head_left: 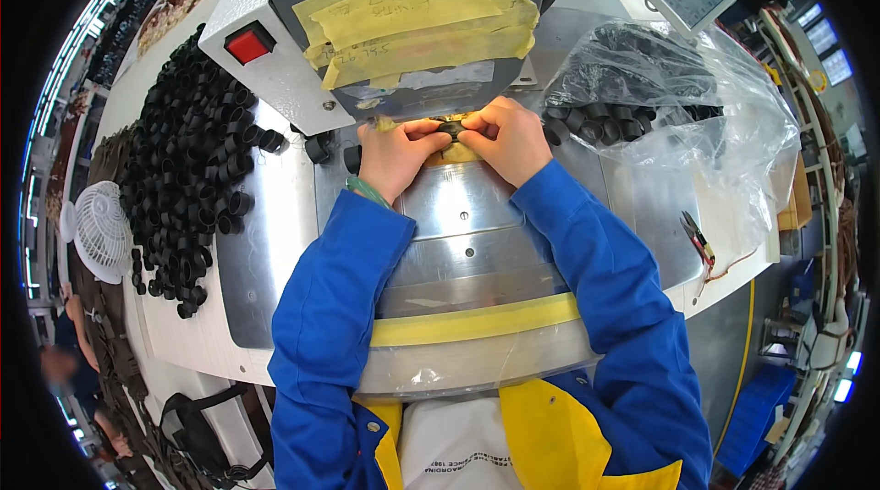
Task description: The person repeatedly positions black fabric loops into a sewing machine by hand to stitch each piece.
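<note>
Both of my hands are up at the back of the metal work plate (458, 242), right under the grey machine head (412, 22) with the yellow tape stuck across its front. My left hand (392, 158) and right hand (506, 140) meet in the middle, and together they're pinching one small black ring (449, 129) between fingertips and thumbs, so fingers on both sides are closed tight onto it. The ring sits just below the machine's nose, over a bit of yellowish pad, mostly hidden by my fingers.

Off toward the left edge of the bench there's a big heap of black rings (188, 178), with a few strays rolled onto the metal plate near my left hand. On the right side a clear plastic bag (678, 96) holds more of the same rings, spilling out close to my right hand. A red button (249, 44) sits on the machine's left corner. Small pliers (698, 238) lie near the right edge, well away from my hands. A white fan (101, 229) is past the left edge.
</note>
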